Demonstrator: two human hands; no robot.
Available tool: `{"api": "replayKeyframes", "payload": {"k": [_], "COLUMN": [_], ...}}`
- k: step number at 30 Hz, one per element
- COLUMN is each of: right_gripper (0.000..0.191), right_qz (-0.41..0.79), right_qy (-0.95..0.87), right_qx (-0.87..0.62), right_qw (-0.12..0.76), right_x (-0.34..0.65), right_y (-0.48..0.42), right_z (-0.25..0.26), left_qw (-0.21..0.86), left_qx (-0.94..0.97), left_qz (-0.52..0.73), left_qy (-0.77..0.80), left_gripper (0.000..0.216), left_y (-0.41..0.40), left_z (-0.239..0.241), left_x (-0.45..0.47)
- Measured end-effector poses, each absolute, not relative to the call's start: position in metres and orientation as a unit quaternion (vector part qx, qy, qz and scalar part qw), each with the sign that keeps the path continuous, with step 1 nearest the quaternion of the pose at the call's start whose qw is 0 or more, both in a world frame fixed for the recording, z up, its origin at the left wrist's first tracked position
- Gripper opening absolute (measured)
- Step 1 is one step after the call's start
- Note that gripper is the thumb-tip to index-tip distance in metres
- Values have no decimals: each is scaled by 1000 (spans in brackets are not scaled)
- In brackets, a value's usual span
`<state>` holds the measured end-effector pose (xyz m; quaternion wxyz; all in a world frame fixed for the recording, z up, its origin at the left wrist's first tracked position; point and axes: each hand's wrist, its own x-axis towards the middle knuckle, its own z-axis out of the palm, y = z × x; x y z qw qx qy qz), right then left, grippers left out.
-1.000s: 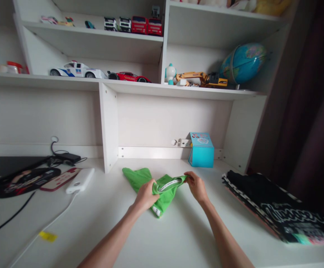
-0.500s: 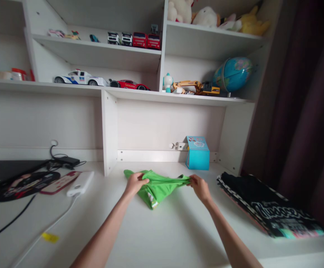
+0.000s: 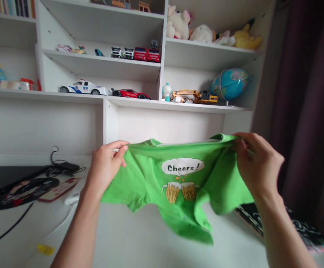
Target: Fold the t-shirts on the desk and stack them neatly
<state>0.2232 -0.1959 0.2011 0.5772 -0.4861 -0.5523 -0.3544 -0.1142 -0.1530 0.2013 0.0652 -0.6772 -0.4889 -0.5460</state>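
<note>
A small green T-shirt [image 3: 151, 175] hangs spread in the air above the white desk [image 3: 139, 242]. Its front carries a white "Cheers!" bubble over two beer mugs. My left hand [image 3: 104, 167] pinches the shirt's left shoulder. My right hand [image 3: 255, 162] grips the right shoulder, fingers closed on the cloth. The hem droops unevenly, lowest toward the right, just over the desk.
Folded dark clothes [image 3: 296, 227] lie at the desk's right edge. A laptop [image 3: 5, 175], a round mat [image 3: 22, 188], a white power bank [image 3: 72, 198] and cables sit at left. Shelves above hold toy cars [image 3: 83, 87], a globe [image 3: 229, 83] and plush toys [image 3: 206, 31]. A dark curtain hangs at right.
The shirt was bunched on the desk between both hands; now both hands have lifted it, moved apart and spread it open. The view has tilted up, and the shirt hides the blue box.
</note>
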Motion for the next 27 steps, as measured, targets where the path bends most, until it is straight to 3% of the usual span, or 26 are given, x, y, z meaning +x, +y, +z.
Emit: {"api": "replayKeyframes", "payload": {"k": [5,10,17,21,27], "right_gripper": [37,58,58,73,49], "right_qz": [-216,-129,67,133,59], "right_qy": [-656,-712,-797,-776,-717], "right_qx": [-588,-608,-590,-615,-692], "right_qw": [420,327,111,37,54], "right_x": [233,228,187,185,213], "right_y": [-122,-64,-76,-80,-53], "right_z": [193,139,22,-13,10], "left_qw": [80,15,-176,-207,-162], "left_qx": [-705,-770,-804,-774,-760], "left_qz": [-507,-326,-56,-38,-135], "left_qy": [-489,-548,-566,-597,-615], "left_gripper": [34,78,73,58,60], "left_y": [-97,-50,-31,-24,-9], "left_z": [197,139,39,15,11], "left_x": [-87,-60,-71,-90,-106]}}
